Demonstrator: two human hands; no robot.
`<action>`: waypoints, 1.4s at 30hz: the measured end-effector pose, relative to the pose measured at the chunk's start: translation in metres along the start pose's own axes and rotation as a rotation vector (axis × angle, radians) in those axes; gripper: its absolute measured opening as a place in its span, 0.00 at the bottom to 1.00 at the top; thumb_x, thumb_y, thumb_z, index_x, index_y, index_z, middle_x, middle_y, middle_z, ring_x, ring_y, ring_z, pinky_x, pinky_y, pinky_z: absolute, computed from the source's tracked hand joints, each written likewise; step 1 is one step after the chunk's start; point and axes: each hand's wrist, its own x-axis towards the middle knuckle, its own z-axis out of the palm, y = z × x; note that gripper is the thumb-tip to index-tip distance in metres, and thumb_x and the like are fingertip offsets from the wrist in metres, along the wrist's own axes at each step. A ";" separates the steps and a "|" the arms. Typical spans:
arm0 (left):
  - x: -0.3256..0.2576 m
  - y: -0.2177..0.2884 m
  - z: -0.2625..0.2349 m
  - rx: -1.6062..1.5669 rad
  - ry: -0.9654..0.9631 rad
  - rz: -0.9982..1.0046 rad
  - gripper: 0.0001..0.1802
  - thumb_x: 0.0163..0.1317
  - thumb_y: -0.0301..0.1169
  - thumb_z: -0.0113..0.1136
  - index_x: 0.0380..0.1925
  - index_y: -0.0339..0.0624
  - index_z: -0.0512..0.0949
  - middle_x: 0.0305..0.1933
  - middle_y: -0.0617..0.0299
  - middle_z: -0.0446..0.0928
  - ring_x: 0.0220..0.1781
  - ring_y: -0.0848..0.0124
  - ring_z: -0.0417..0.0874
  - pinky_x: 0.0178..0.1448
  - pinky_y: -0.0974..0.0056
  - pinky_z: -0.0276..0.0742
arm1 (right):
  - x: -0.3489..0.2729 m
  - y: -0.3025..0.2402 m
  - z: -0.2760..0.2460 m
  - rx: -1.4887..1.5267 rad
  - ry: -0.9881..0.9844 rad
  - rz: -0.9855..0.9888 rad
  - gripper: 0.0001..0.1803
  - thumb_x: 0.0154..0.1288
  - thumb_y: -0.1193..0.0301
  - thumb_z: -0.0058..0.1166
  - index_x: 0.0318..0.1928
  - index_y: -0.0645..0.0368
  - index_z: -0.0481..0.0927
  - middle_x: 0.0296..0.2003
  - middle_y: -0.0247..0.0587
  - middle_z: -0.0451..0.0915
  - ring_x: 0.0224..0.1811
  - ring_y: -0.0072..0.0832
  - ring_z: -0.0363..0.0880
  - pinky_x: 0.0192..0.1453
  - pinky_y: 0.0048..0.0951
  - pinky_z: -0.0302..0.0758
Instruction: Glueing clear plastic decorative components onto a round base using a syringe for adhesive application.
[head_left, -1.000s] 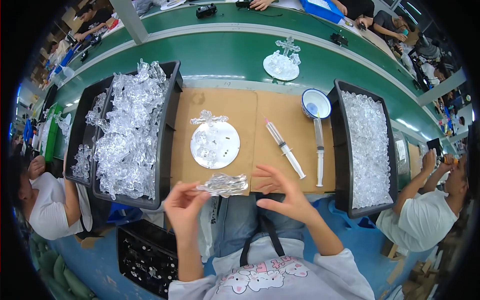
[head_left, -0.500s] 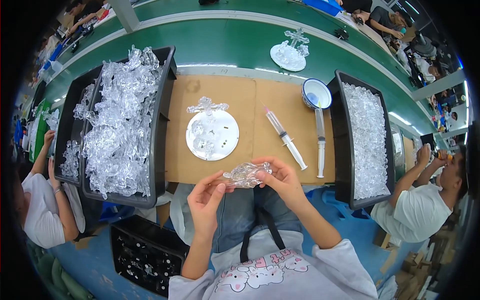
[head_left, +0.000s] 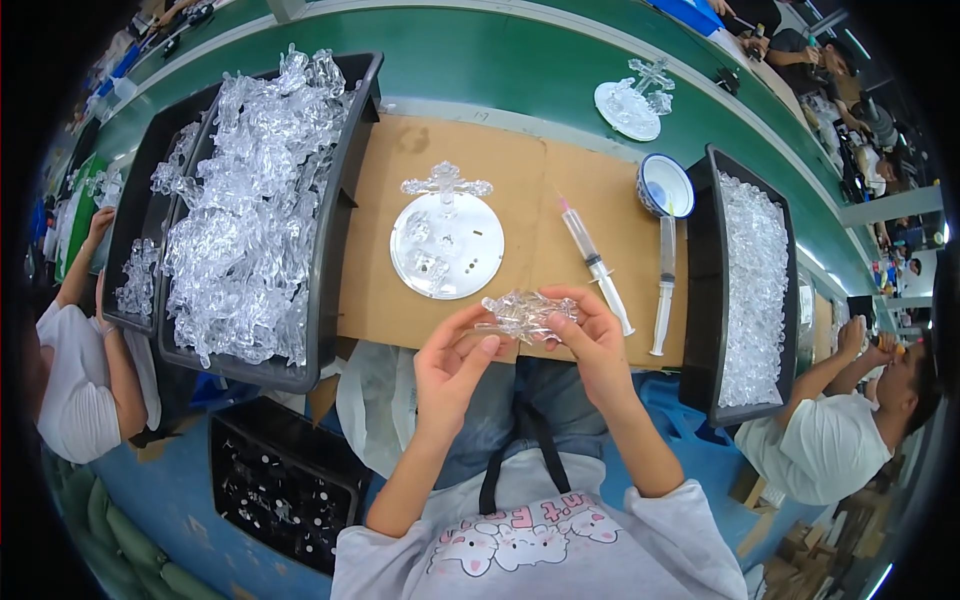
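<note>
A clear plastic figurine (head_left: 527, 314) lies across the fingers of both my hands, above my lap at the near edge of the cardboard. My right hand (head_left: 592, 345) grips its right end, thumb on top. At the other end, my left hand (head_left: 452, 372) supports it with bent fingers, thumb raised beside it. Beyond them on the cardboard is a round white disc (head_left: 460, 225) with clear pieces on it and a clear ornate cross (head_left: 446, 182) at its far edge. Two syringes sit to the right: one syringe (head_left: 597, 264) lies slanted, another syringe (head_left: 665, 285) leans its tip into a blue-rimmed bowl (head_left: 664, 186).
A black bin (head_left: 345, 215) heaped with clear figures stands left; a black bin (head_left: 706, 290) of small clear pieces stands right. Another disc assembly (head_left: 632, 108) rests on the green table. A dark crate (head_left: 285, 485) is on the floor. Co-workers sit at both sides.
My view has turned slightly, so the bench things appear shifted. Both hands stay on the figurine, and it sits slightly farther right and higher in view.
</note>
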 end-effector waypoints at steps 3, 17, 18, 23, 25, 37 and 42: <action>0.006 -0.006 -0.001 0.037 0.035 0.030 0.19 0.64 0.21 0.59 0.55 0.29 0.73 0.47 0.52 0.80 0.47 0.68 0.83 0.54 0.65 0.78 | -0.001 0.002 -0.001 0.009 -0.023 0.022 0.18 0.66 0.73 0.57 0.55 0.63 0.74 0.44 0.38 0.82 0.42 0.20 0.80 0.43 0.21 0.74; 0.056 0.018 -0.031 1.002 0.229 0.690 0.21 0.57 0.21 0.62 0.53 0.41 0.78 0.57 0.52 0.76 0.58 0.54 0.77 0.59 0.59 0.73 | 0.106 -0.009 -0.009 -0.287 -0.050 -0.102 0.24 0.60 0.72 0.64 0.55 0.66 0.72 0.42 0.41 0.82 0.45 0.25 0.81 0.46 0.26 0.77; 0.058 0.014 -0.039 1.085 0.197 0.652 0.21 0.57 0.22 0.62 0.53 0.42 0.78 0.60 0.53 0.74 0.62 0.54 0.74 0.62 0.57 0.71 | 0.114 -0.007 -0.008 -0.323 0.061 -0.112 0.24 0.60 0.72 0.64 0.54 0.67 0.72 0.43 0.42 0.82 0.44 0.24 0.81 0.47 0.25 0.77; 0.055 -0.010 -0.067 1.162 0.109 0.570 0.21 0.57 0.23 0.62 0.53 0.43 0.79 0.63 0.55 0.71 0.66 0.53 0.69 0.66 0.53 0.66 | 0.129 0.005 0.003 -0.365 0.062 -0.059 0.22 0.61 0.72 0.64 0.53 0.66 0.72 0.42 0.41 0.83 0.42 0.23 0.82 0.46 0.24 0.77; 0.055 -0.012 -0.068 1.141 0.115 0.601 0.21 0.56 0.22 0.62 0.52 0.45 0.80 0.63 0.55 0.72 0.64 0.53 0.70 0.65 0.52 0.67 | 0.130 0.004 0.006 -0.409 0.059 -0.043 0.22 0.61 0.72 0.64 0.53 0.65 0.73 0.42 0.41 0.83 0.41 0.23 0.82 0.46 0.23 0.77; 0.056 -0.014 -0.068 1.145 0.141 0.631 0.22 0.53 0.18 0.62 0.50 0.46 0.81 0.60 0.56 0.74 0.63 0.54 0.73 0.63 0.54 0.70 | 0.120 0.004 0.025 -0.497 0.039 -0.192 0.18 0.59 0.77 0.64 0.48 0.66 0.74 0.41 0.42 0.83 0.41 0.20 0.81 0.47 0.21 0.77; 0.056 -0.017 -0.068 1.120 0.118 0.631 0.24 0.50 0.17 0.61 0.51 0.43 0.80 0.62 0.54 0.71 0.63 0.52 0.70 0.65 0.51 0.69 | 0.113 0.002 0.035 -0.746 0.091 -0.246 0.14 0.58 0.78 0.66 0.40 0.64 0.73 0.37 0.40 0.83 0.38 0.18 0.81 0.41 0.16 0.76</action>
